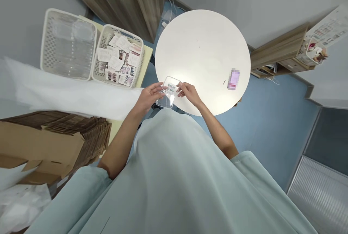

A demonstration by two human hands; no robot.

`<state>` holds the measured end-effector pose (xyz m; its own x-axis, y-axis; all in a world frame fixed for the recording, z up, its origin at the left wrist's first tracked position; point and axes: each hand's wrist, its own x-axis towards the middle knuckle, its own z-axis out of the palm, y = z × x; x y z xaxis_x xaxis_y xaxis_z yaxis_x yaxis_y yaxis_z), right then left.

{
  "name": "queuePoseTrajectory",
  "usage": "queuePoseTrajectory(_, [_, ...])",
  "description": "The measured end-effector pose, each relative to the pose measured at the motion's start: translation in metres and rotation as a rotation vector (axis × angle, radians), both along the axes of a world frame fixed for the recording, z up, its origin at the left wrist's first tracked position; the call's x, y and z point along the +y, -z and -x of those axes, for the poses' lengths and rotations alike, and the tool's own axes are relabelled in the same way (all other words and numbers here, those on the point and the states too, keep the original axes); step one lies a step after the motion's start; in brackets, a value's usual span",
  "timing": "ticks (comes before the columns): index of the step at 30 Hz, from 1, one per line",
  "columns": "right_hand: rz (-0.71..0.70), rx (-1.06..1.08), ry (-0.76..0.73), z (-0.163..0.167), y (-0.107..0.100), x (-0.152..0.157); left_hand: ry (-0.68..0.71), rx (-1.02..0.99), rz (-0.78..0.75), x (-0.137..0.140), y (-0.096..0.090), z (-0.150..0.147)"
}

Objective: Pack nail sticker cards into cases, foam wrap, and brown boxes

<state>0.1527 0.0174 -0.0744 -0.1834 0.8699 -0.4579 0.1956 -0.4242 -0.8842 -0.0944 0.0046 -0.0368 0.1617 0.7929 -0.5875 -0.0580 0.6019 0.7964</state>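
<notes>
A clear plastic hinged case (165,100) is spread open at the near edge of the round table, its two halves one above the other. In its far half lies a pale card with small greenish pieces (171,86), too small to make out fully. My left hand (148,98) grips the case from the left, with fingers across its middle. My right hand (189,92) is closed at the case's upper right edge, thumb and fingertips bent together against it. Whether the right fingertips also hold something small cannot be seen.
The white round table (201,38) carries a blurred pink-purple item (233,79) at right. On the left, one white basket (46,42) holds clear plastic cases, another (102,40) holds cards of press-on nails. White sheeting (81,96) and flattened cardboard boxes (54,140) lie nearer.
</notes>
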Motion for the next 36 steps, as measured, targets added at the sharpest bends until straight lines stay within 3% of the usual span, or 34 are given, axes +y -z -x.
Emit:
queuePoseTrajectory(5, [-0.003, -0.411, -0.15, 0.012, 0.048, 0.033, -0.307, 0.048, 0.099, -0.023, 0.014, 0.042])
queuePoseTrajectory(11, [0.063, -0.792, -0.372, 0.036, 0.102, 0.041, -0.434, 0.039, 0.174, -0.051, 0.014, 0.081])
queuePoseTrajectory(20, [0.037, -0.984, -0.374, 0.056, 0.123, 0.022, -0.42, -0.06, 0.176, -0.053, 0.012, 0.096])
queuePoseTrajectory(27, [0.042, -0.821, -0.238, 0.034, 0.107, 0.008, -0.353, -0.077, 0.158, -0.032, 0.013, 0.08])
queuePoseTrajectory(31, [0.004, -0.704, -0.105, 0.011, 0.076, -0.006, -0.287, -0.146, 0.154, -0.019, 0.014, 0.058])
queuePoseTrajectory(36, [-0.089, -0.475, 0.145, -0.028, 0.022, -0.024, -0.15, -0.213, 0.136, -0.007, 0.015, 0.02])
